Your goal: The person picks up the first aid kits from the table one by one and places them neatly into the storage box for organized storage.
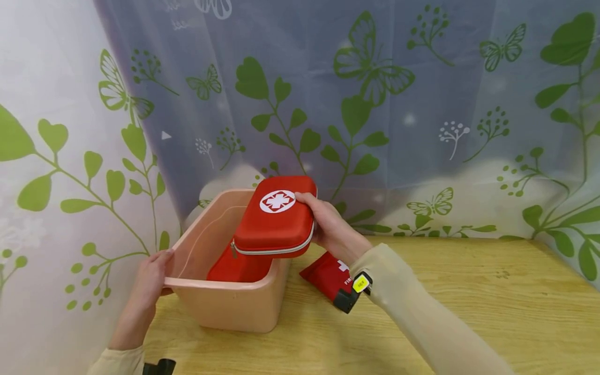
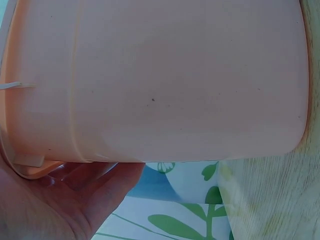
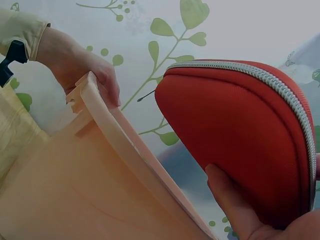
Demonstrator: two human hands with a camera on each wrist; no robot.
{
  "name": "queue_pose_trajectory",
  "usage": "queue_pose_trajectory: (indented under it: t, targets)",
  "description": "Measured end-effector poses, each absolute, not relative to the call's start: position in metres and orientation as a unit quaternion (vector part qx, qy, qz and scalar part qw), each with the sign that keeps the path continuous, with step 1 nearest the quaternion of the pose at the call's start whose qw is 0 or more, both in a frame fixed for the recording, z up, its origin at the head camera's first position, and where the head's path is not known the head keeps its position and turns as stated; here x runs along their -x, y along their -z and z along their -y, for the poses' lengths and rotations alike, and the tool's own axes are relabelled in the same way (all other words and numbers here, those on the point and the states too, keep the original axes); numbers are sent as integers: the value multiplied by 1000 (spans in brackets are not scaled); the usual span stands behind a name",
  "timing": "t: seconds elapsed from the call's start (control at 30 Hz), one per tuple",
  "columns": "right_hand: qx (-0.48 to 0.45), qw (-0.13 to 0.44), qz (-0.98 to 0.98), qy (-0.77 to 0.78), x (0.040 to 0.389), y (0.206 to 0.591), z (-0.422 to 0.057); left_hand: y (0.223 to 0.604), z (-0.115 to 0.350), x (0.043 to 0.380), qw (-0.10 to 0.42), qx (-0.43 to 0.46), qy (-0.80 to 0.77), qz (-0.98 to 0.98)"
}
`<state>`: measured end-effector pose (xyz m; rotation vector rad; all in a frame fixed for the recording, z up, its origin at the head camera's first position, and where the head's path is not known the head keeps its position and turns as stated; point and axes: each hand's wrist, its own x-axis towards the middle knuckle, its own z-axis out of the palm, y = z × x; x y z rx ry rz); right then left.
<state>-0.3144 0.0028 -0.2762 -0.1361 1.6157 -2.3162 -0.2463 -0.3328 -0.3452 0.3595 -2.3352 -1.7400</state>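
My right hand (image 1: 335, 224) grips the right side of a red zippered first aid case (image 1: 276, 219) with a white cross emblem, thumb on its top. The case hangs tilted over the right rim of a pink plastic bin (image 1: 239, 307). In the right wrist view, fingers (image 3: 230, 205) lie along the underside of the case (image 3: 235, 130). My left hand (image 1: 147, 291) holds the bin's rim at its near left corner; the left wrist view shows the hand (image 2: 65, 200) under that rim. Inside the bin lies another red item (image 1: 239, 268), partly hidden by the case.
A red first aid pouch (image 1: 325, 276) with white lettering lies on the wooden table (image 1: 469, 297) right of the bin, partly covered by my right wrist. A curtain with green leaves and butterflies (image 1: 375, 130) hangs behind, and a similar patterned surface (image 1: 70, 208) stands at the left.
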Motion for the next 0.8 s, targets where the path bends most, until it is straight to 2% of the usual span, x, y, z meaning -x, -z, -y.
queue_pose_trajectory:
  t: [0.37, 0.8]
  targets:
    - [84, 156, -594, 785, 317, 280, 16, 346, 334, 246, 106, -121, 587, 793]
    - [120, 110, -619, 768, 313, 286, 44, 347, 335, 248, 111, -120, 583, 796]
